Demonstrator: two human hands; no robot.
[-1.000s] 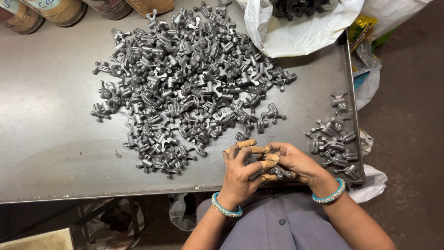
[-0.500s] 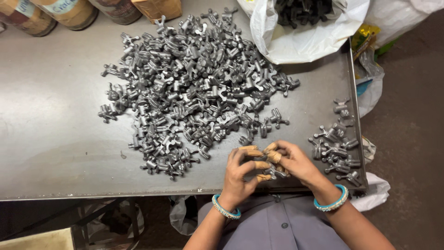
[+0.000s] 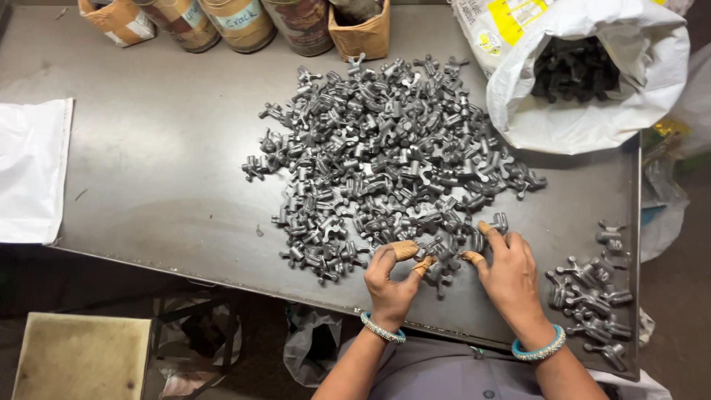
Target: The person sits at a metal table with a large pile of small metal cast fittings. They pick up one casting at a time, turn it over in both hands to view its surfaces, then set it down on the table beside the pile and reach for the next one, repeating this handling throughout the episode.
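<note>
- Heap of small grey metal parts [image 3: 392, 163], forked and T-shaped, spread over the middle of the grey desk [image 3: 163, 170]; near edge of the heap right under both sets of fingers.
- Left hand [image 3: 391, 285] at the heap's near edge, fingers [image 3: 404, 250] curled, tan caps on the tips, thumb and forefinger close together over one part; whether actually clamped on it, cannot tell.
- Right hand [image 3: 511, 278] just beside the left, palm down, fingers [image 3: 485, 228] slightly apart and touching parts at the heap's edge, a tan cap on the thumb tip.
- Teal bangles on both wrists.
- Smaller cluster of the same parts [image 3: 592, 296] to the right of the right-hand fingers, near the desk's right rim, apart from the main heap.
- White sack [image 3: 592, 111], open and showing dark parts inside, beyond the right-hand fingers at the far right corner.
- Row of round tins [image 3: 237, 22] and a small cardboard box [image 3: 363, 33] along the far edge, well beyond the heap.
- White sheet [image 3: 33, 170] far to the left of the left-hand fingers, at the desk's left edge.
- Tan stool [image 3: 81, 355] on the floor, lower left, below the desk edge.
</note>
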